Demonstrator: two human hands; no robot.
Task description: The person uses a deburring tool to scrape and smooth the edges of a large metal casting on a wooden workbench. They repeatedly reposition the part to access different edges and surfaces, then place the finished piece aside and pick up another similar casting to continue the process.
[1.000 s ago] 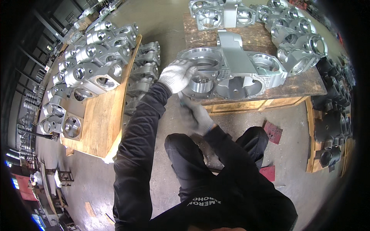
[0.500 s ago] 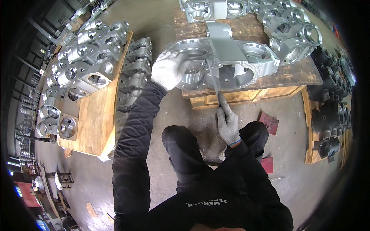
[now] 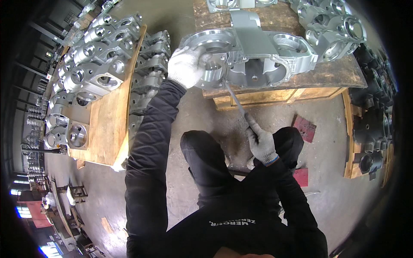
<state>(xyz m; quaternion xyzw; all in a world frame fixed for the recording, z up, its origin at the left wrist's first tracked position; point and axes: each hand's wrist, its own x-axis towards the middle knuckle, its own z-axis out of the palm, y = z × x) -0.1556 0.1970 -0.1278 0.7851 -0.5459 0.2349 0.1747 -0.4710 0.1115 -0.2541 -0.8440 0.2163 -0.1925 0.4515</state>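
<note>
A large silver metal casting (image 3: 254,43) with round bored openings lies on the worn wooden bench (image 3: 340,76) ahead of me. My left hand (image 3: 186,68), in a white glove, is closed round the casting's left end beside a round opening. My right hand (image 3: 262,144), also gloved, is closed round the near end of a slim grey file (image 3: 235,99). The file slants up and left, its far tip at the casting's near lower edge, between the small left bore and the wide middle opening. The gloved fingers hide the file's grip end.
Similar castings (image 3: 331,36) stand at the bench's back right. On the left, a wooden pallet (image 3: 105,133) bears several more. Dark castings (image 3: 372,129) sit on a pallet at right. Red pieces (image 3: 304,128) lie on the floor near my right knee (image 3: 290,139).
My right hand has drawn back toward me and slightly right. The file's tip has come down from across the casting's front to its near edge. My left hand keeps its hold.
</note>
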